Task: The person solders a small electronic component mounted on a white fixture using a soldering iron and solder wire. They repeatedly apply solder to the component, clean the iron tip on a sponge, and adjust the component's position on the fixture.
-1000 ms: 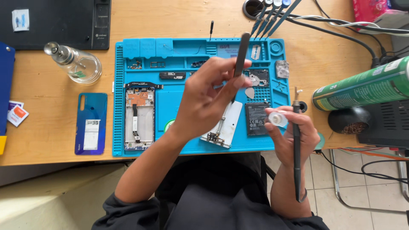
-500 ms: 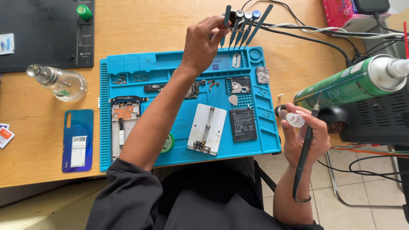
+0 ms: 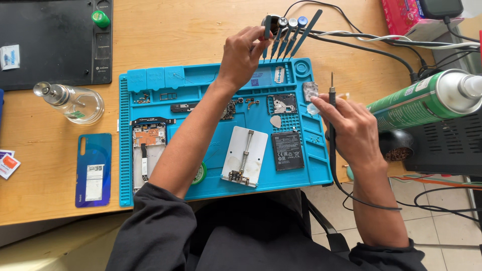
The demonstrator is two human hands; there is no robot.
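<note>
Under the left hand [image 3: 241, 55] lies a matt blue rubbery mat [image 3: 150, 80] on smooth pale wood [image 3: 175, 35], while beside the right hand [image 3: 354, 130] a glossy green metal can [image 3: 422, 100] shines and a matt black battery [image 3: 287, 150] rests.

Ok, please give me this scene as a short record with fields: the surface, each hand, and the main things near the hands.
Surface: blue work mat on wooden desk
Left hand: grips a dark tool in the tool holder
Right hand: holds soldering iron, tip up
Mat middle: white clamp plate, phone battery
Mat left: opened phone
Right edge: green spray can
</note>
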